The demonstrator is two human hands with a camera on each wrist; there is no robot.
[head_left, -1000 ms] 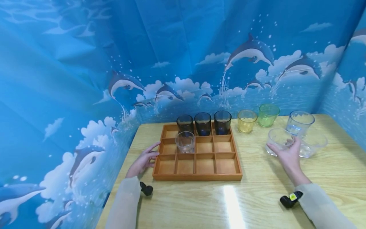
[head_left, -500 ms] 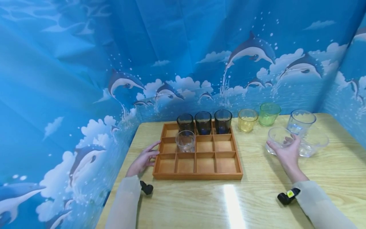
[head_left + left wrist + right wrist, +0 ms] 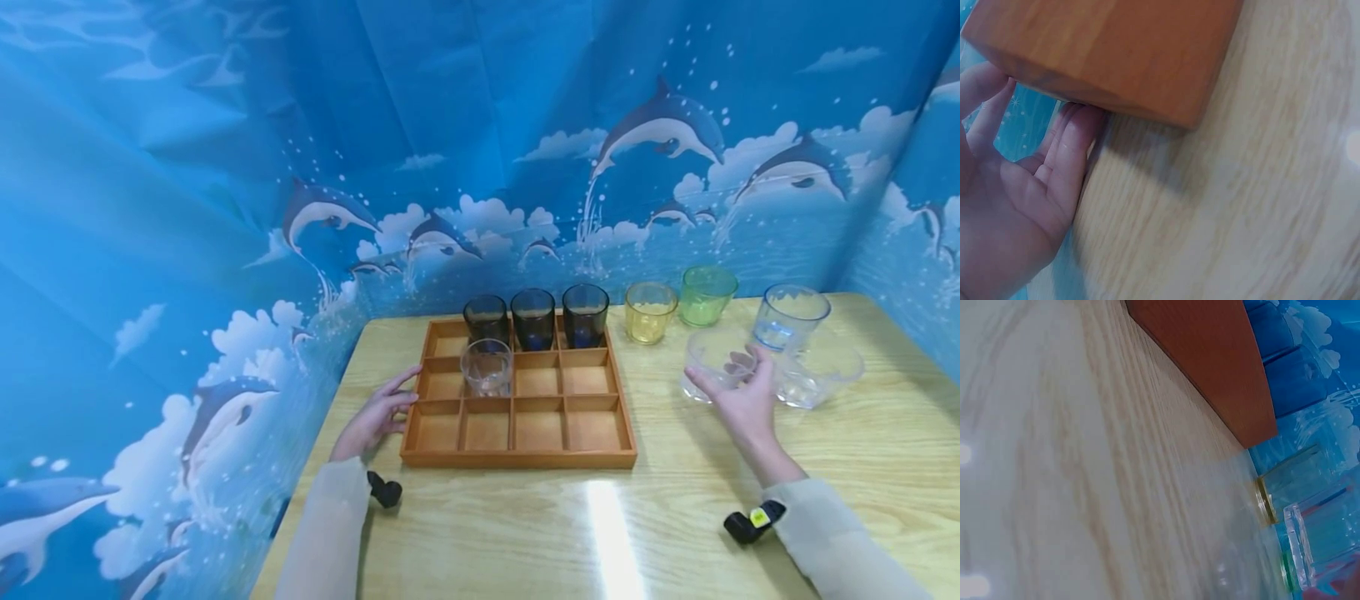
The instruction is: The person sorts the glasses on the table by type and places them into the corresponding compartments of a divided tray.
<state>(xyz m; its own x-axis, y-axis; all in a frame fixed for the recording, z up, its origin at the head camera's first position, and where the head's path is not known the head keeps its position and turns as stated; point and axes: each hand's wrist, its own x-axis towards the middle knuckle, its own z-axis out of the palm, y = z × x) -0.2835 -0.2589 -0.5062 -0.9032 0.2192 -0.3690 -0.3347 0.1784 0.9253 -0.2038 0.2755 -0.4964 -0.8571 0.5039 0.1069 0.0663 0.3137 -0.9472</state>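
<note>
My right hand [image 3: 746,408] grips a clear glass [image 3: 701,371] at the right of the table, thumb on the near left and fingers behind. In the right wrist view this clear glass [image 3: 1319,534] shows at the lower right, in front of the yellow and green glasses. My left hand [image 3: 372,422] touches the left side of a wooden compartment tray [image 3: 517,459]; the left wrist view shows its fingers [image 3: 1072,147] against the tray's side. A clear glass [image 3: 487,375] stands in a middle-row compartment, and three dark glasses [image 3: 533,321] stand in the back row.
Right of the tray stand a yellow glass [image 3: 649,315], a green glass [image 3: 707,297] and a bluish glass [image 3: 791,318] in the back. Another clear glass [image 3: 821,375] is just right of my right hand. A dolphin-printed curtain [image 3: 480,150] hangs behind the wooden table [image 3: 525,533].
My right hand has shifted slightly left with the clear glass, widening the gap to the other clear glass. The left hand has stayed against the tray.
</note>
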